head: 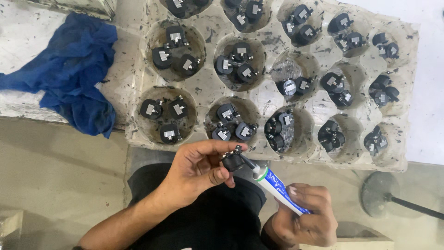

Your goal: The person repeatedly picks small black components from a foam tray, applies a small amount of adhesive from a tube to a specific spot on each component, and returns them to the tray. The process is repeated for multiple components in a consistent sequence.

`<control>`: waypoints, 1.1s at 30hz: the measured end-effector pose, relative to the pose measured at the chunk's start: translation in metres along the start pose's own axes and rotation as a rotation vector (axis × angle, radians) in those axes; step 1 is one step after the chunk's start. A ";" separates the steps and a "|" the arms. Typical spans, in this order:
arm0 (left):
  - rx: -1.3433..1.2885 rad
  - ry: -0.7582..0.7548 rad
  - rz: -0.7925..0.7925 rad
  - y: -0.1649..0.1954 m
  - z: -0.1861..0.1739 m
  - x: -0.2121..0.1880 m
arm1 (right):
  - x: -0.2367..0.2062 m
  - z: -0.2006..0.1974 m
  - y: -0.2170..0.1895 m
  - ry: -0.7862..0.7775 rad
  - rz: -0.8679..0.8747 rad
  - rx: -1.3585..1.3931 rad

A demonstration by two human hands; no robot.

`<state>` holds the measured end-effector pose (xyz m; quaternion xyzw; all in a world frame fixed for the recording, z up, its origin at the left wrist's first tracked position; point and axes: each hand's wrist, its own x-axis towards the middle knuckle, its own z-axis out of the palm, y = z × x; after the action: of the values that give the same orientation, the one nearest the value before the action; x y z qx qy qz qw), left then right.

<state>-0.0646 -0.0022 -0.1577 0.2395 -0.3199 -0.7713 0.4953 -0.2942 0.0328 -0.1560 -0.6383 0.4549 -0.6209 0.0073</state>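
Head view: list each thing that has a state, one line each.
Left hand: grip shut on small black part.
Right hand: grip shut on glue tube, nozzle at the part.
Moulded tray: pockets filled with black parts.
Blue cloth: crumpled beside tray.

The light is even and rather bright, with soft shadows only. The white surface [430, 92] at the right edge is nearly overexposed. Focus is sharp; straight edges bend slightly near the frame borders.
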 end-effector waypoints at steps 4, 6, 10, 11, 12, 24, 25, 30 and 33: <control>-0.180 -0.003 0.007 -0.005 -0.001 0.002 | 0.003 -0.003 -0.007 -0.039 0.043 0.042; -0.172 0.005 0.000 -0.003 0.000 0.001 | 0.002 -0.003 -0.012 -0.024 0.124 0.091; 0.000 -0.006 -0.026 0.015 0.004 0.001 | -0.001 -0.008 -0.006 0.107 0.196 0.166; 0.049 -0.006 0.052 0.021 0.006 0.004 | -0.005 -0.009 -0.004 0.156 0.187 0.185; 0.099 -0.008 0.129 0.027 0.007 0.009 | -0.003 -0.012 0.005 0.218 0.148 0.206; 0.917 -0.101 0.454 0.065 0.006 0.180 | -0.009 -0.056 0.032 0.442 0.100 0.069; 0.895 -0.129 0.481 0.060 0.009 0.193 | -0.010 -0.057 0.032 0.434 0.112 0.072; 1.147 -0.170 0.515 0.044 0.020 0.233 | -0.011 -0.063 0.033 0.424 0.143 0.076; 1.484 -0.284 0.687 0.042 0.023 0.244 | -0.011 -0.063 0.035 0.428 0.151 0.073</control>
<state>-0.1513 -0.2328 -0.1237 0.2935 -0.8604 -0.1887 0.3715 -0.3629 0.0536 -0.1704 -0.4554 0.4698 -0.7560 -0.0197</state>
